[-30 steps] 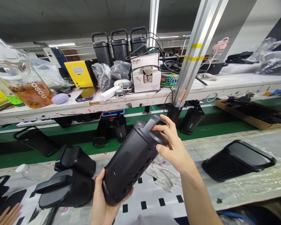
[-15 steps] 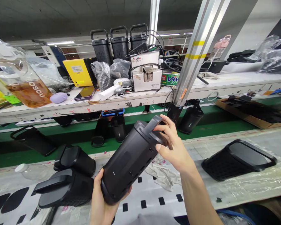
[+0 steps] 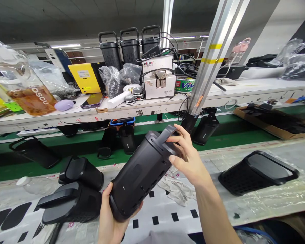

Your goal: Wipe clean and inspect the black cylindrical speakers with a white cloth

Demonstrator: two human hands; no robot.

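A black cylindrical case with a handle (image 3: 138,173) is held tilted in the middle of the view, its top toward the upper right. My left hand (image 3: 113,217) is wrapped round its lower end, thumb on the near side. At the top end, my right hand (image 3: 186,156) has its fingers hooked on the handle (image 3: 165,135) and its thumb near the rim. Left of my left hand lie two similar black cases (image 3: 73,203) (image 3: 85,173). Another black case (image 3: 256,173) lies on its side at the right.
A white shelf (image 3: 152,107) crosses behind, with a DELMA box (image 3: 159,86), a glass jug (image 3: 27,98) and a metal post (image 3: 208,61). On the green belt (image 3: 147,123) stand more black cases. A white cloth (image 3: 179,191) and plastic bottle (image 3: 38,184) lie on the bench.
The black cases on the green belt have shifted slightly left. My hands and the held case are almost unchanged.
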